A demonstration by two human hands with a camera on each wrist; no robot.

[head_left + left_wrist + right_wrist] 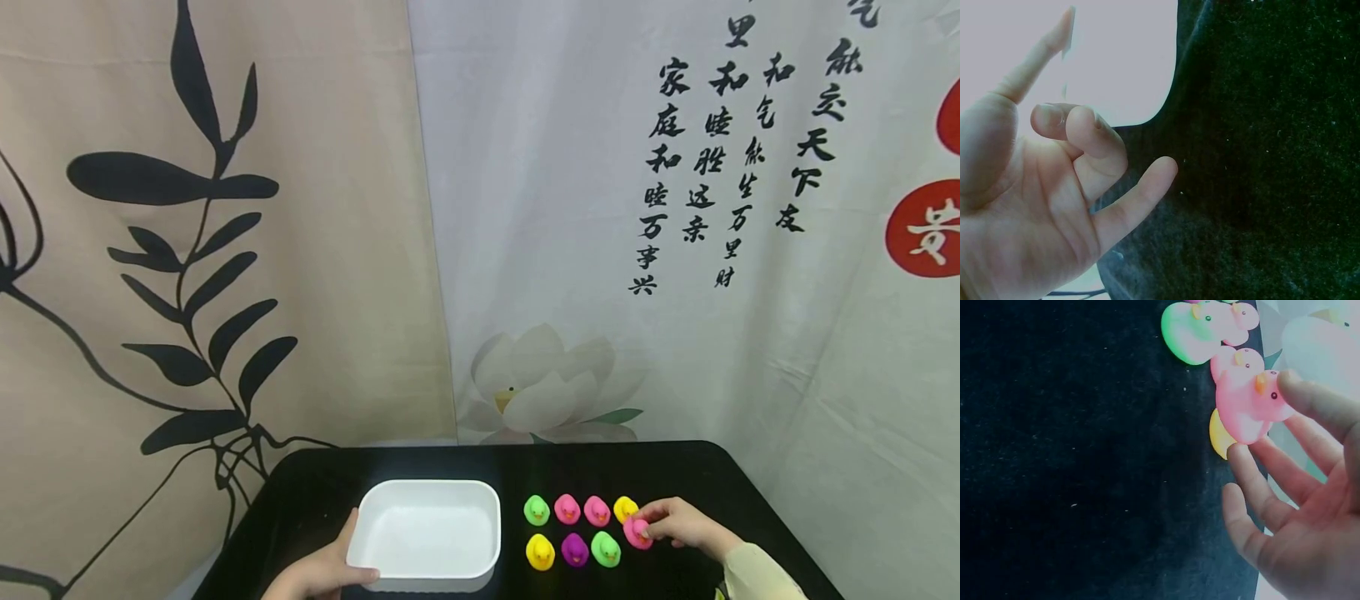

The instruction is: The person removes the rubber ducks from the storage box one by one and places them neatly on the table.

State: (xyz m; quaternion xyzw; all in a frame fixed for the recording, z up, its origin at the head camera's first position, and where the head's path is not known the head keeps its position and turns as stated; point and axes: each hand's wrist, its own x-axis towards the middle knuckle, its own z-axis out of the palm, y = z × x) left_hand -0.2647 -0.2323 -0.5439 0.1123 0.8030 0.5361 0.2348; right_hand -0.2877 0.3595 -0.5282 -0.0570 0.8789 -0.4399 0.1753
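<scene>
My left hand (324,570) grips the left end of a white rectangular plastic tub (424,533), thumb at its near corner and fingers along its left side. Fingers and the tub's pale corner (1129,75) show in the left wrist view. On the right, my right hand (692,525) pinches a pink toy duck (637,533) between thumb and fingers. That duck (1244,406) overlaps a yellow duck (624,507) behind it.
The back row also has a green duck (536,510) and two pink ducks (567,509) (597,511). In front sit a yellow duck (540,552), a purple duck (575,550) and a green duck (606,549). A printed curtain (525,250) hangs behind the black table (600,467).
</scene>
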